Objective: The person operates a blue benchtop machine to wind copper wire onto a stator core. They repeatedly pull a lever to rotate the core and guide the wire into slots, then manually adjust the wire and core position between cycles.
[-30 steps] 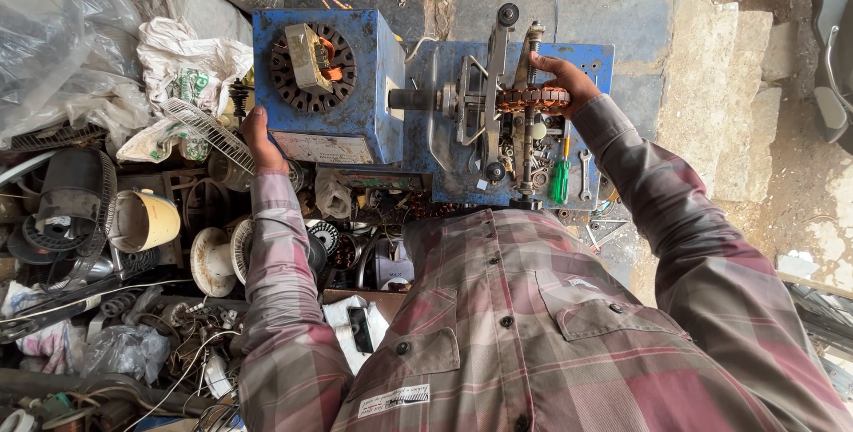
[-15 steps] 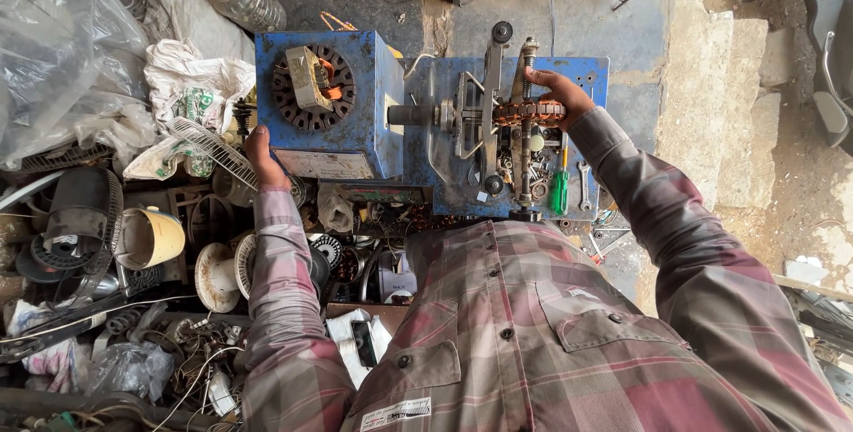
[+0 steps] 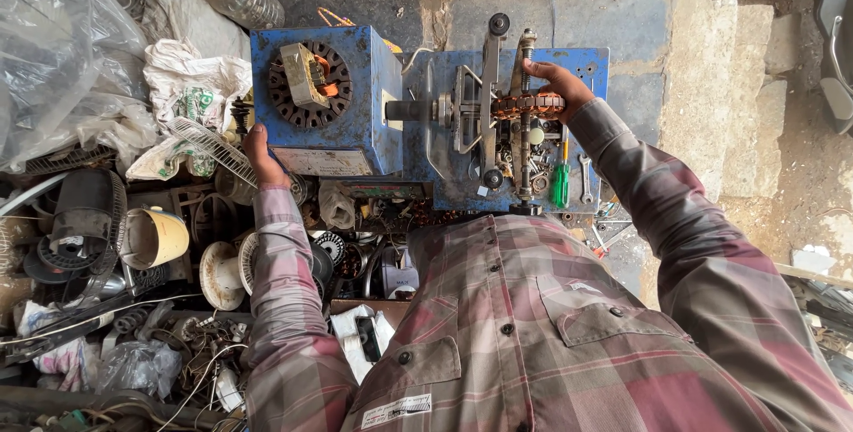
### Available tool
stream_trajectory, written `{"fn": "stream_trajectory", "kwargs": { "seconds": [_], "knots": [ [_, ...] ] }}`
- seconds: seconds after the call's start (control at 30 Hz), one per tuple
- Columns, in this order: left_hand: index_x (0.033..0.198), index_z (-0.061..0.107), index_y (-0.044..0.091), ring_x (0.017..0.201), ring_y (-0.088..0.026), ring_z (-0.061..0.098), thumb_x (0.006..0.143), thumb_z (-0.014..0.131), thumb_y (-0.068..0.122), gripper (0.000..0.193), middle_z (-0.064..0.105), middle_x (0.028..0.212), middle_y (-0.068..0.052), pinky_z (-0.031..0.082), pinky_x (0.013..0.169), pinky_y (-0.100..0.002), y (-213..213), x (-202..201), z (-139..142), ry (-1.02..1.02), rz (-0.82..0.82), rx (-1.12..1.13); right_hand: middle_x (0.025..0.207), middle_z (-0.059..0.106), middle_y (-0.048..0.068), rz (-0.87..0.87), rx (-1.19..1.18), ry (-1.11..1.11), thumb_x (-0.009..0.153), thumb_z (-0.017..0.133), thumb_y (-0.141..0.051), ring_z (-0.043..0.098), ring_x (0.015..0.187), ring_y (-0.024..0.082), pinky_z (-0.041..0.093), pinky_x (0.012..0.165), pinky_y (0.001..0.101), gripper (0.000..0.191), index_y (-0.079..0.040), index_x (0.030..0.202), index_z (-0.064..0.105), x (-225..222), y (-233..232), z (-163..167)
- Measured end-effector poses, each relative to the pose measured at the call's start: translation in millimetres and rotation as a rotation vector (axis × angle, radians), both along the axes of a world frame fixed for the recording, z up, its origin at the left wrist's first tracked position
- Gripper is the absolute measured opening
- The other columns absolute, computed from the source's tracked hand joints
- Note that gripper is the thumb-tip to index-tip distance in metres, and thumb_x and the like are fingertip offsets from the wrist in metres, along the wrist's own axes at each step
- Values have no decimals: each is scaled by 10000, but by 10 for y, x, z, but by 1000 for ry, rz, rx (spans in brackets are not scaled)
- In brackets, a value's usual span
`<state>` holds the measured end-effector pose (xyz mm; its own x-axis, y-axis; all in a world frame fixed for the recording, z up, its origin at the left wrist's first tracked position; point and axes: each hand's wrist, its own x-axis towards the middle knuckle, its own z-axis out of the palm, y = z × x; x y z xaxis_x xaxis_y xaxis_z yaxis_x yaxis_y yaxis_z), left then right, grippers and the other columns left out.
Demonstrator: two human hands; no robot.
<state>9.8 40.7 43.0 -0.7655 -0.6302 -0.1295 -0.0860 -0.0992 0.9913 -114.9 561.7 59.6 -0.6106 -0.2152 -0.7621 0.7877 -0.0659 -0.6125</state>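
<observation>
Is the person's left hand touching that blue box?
Touching. The head view shows the left hand laid flat against the near left corner of the blue box, with no gap visible between them.

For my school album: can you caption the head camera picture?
Left hand beside a blue machine box; right hand on a copper coil.

Both arms are extended forward from the torso, sleeves in plaid down to the wrists. The left hand (image 3: pixel 259 155) is held low on the left, palm turned inward, fingers mostly hidden, so its grip cannot be judged. The right arm is bent at the elbow and reached further out; the right hand (image 3: pixel 553 92) is seen with fingers curled closed, thumb side up.
</observation>
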Motion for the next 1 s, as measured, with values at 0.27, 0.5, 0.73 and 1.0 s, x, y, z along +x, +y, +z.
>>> {"fn": "stream_trajectory", "kwargs": {
  "seconds": [0.27, 0.5, 0.73, 1.0],
  "knots": [
    [1087, 601, 151, 1065, -158, 496, 850, 705, 501, 435, 524, 1074, 21, 354, 1045, -423, 15, 2, 17, -4, 18, 22, 1056, 652, 266, 20, 3, -5, 855, 775, -540, 647, 588, 189, 544, 544, 336, 886, -93, 1532, 419, 23, 7, 26],
    [1067, 584, 126, 1065, -170, 485, 888, 702, 508, 438, 505, 1066, 8, 349, 1062, -419, 10, -12, 25, 1, -3, -12, 898, 668, 186, 5, -36, -6, 867, 776, -509, 646, 521, 160, 536, 482, 306, 850, -73, 1510, 429, 35, 7, 44],
    [1180, 578, 144, 1182, -188, 501, 829, 710, 515, 527, 543, 1185, -9, 348, 1100, -421, 35, -18, 42, -30, 41, 5, 805, 673, 143, -20, -93, -7, 881, 781, -461, 651, 503, 162, 553, 473, 297, 781, -62, 1466, 454, 43, 20, 18],
    [1132, 557, 130, 1198, -206, 466, 853, 697, 548, 521, 500, 1174, -20, 292, 1138, -469, 32, 3, 47, -46, 11, -33, 801, 664, 134, 1, -74, 14, 893, 774, -483, 628, 481, 141, 513, 432, 287, 754, -63, 1447, 480, 52, 24, 17]
  ]
}}
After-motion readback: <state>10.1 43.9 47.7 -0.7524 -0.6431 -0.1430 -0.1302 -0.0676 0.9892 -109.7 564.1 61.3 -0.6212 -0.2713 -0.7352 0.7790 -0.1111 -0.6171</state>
